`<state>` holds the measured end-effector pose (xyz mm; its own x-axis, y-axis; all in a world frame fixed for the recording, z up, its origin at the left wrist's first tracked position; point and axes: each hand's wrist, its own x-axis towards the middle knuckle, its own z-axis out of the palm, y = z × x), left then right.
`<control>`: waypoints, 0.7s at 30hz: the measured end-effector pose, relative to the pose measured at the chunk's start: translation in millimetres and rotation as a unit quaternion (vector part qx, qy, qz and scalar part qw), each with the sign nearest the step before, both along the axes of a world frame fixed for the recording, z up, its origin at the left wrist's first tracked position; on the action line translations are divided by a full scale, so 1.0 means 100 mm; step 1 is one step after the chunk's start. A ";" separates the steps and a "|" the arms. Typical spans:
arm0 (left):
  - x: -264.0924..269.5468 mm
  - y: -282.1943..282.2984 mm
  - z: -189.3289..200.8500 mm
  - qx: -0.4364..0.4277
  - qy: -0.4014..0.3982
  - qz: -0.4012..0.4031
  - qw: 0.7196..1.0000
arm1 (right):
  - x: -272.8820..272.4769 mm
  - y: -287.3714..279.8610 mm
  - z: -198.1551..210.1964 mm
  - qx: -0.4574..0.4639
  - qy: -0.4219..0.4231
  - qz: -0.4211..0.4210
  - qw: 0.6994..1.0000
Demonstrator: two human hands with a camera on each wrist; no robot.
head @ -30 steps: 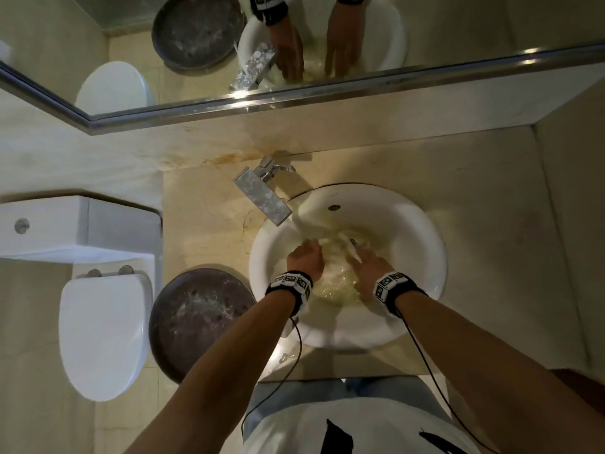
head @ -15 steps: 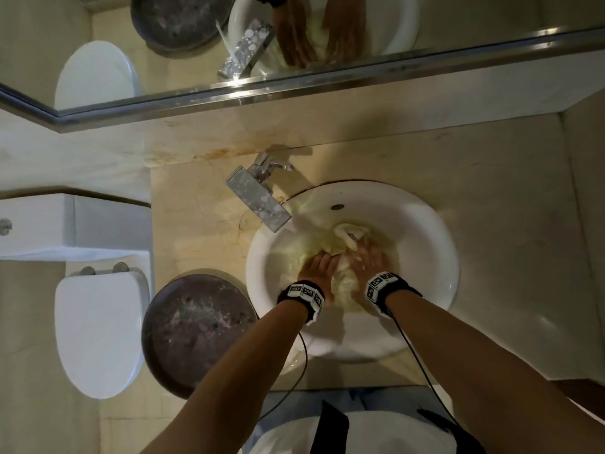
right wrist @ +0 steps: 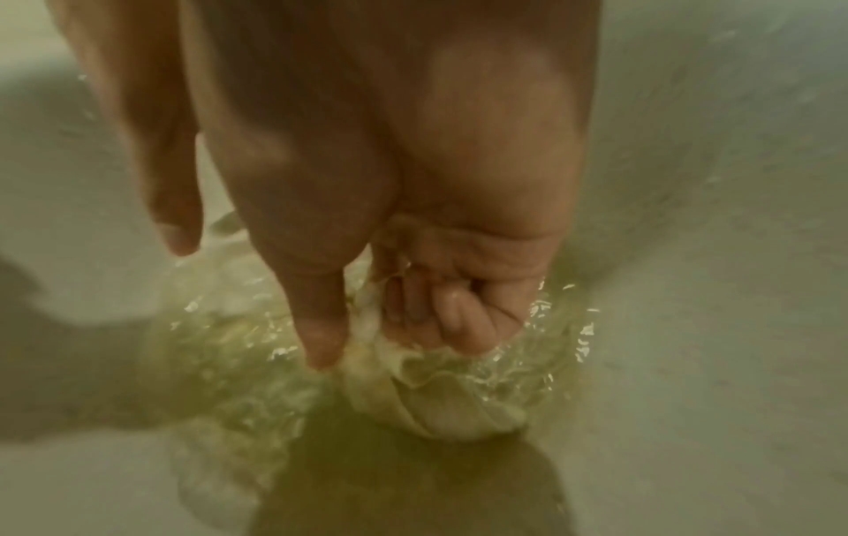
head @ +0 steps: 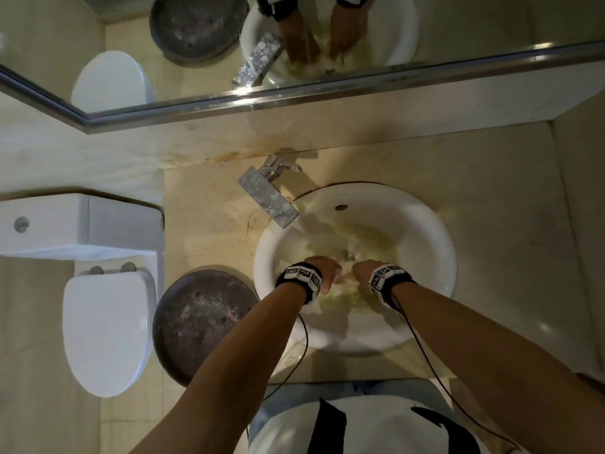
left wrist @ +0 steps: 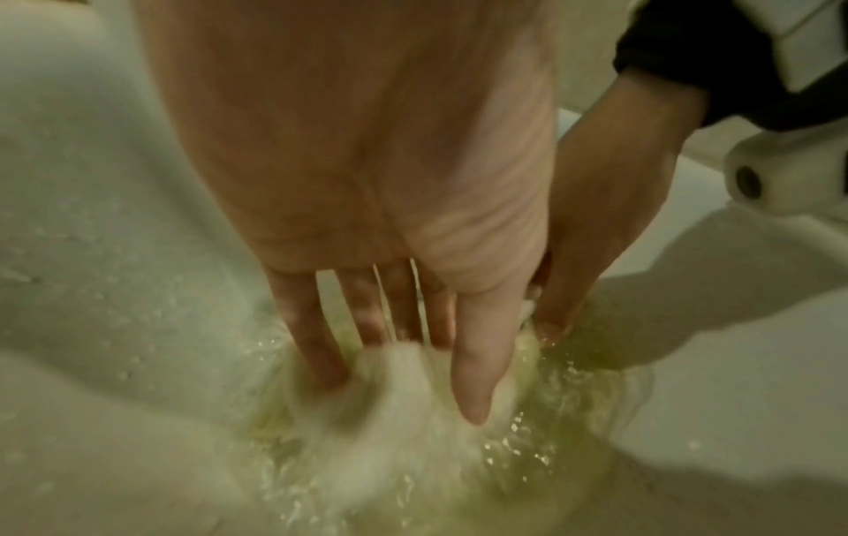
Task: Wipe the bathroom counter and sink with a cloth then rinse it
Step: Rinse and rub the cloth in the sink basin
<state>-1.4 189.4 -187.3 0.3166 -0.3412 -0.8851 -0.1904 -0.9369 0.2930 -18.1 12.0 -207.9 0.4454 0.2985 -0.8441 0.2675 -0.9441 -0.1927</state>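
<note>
Down at the bottom of a round white sink (head: 425, 244), a pale cloth (right wrist: 440, 409) lies bunched and soaked in shallow, yellowish water (left wrist: 573, 417). Both hands reach into the basin from six o'clock, side by side. The right hand (head: 366, 268) has its fingers (right wrist: 440, 319) curled tight around a fold of the cloth, thumb pointing down beside them. The left hand (head: 322, 267) has its fingers (left wrist: 316, 337) extended downward, their tips dug into the cloth, with the thumb straight alongside; whether it truly grips the cloth I cannot tell through the blur. Each wrist wears a black band with white patterned squares. A square chrome tap (head: 268, 196) reaches over the rim from ten o'clock. Beige stone counter (head: 507, 224) surrounds the sink. At eight o'clock, off the counter's edge, sits a dark round lid (head: 199, 326), and farther at nine o'clock a white toilet (head: 104, 332). A mirror (head: 458, 21) runs along twelve o'clock.
</note>
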 end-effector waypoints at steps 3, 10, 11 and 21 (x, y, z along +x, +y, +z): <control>-0.08 -0.01 0.13 0.021 0.025 -0.029 0.999 | 0.10 -0.12 0.16 0.013 0.034 -0.006 0.999; 0.11 -0.04 0.51 0.007 0.031 -0.007 0.999 | 0.48 -0.20 0.52 -0.016 0.100 -0.015 0.995; 0.16 -0.03 0.55 0.010 0.025 0.008 1.000 | 0.52 -0.22 0.52 -0.019 0.093 -0.014 0.995; 0.28 0.02 0.53 -0.011 -0.183 0.106 0.977 | 0.67 -0.20 0.71 0.035 -0.137 -0.068 0.988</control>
